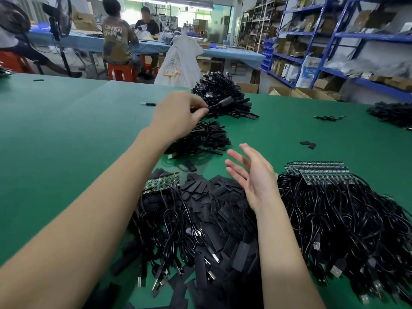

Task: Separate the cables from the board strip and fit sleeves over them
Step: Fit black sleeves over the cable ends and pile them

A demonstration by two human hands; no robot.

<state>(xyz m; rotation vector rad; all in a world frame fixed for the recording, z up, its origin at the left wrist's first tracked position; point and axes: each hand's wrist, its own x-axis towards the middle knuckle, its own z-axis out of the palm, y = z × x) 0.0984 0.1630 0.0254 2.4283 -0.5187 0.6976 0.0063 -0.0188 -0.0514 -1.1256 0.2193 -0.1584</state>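
Note:
My left hand (180,114) is stretched out over the green table and pinches a black sleeved cable (220,103) above a small pile of sleeved cables (200,139). My right hand (254,177) hovers with fingers straight and spread, holding nothing, above a heap of flat black sleeves (223,208). A green board strip with cables attached (161,181) lies left of the sleeves. A stack of board strips (321,172) tops a large tangle of black USB cables (347,224) at the right.
A bigger pile of finished cables (223,92) sits at the table's far edge, another pile (394,114) at the far right. Loose sleeves (308,144) and a single cable (330,117) lie on the mat. People sit at a blue bench behind; shelving stands at the right.

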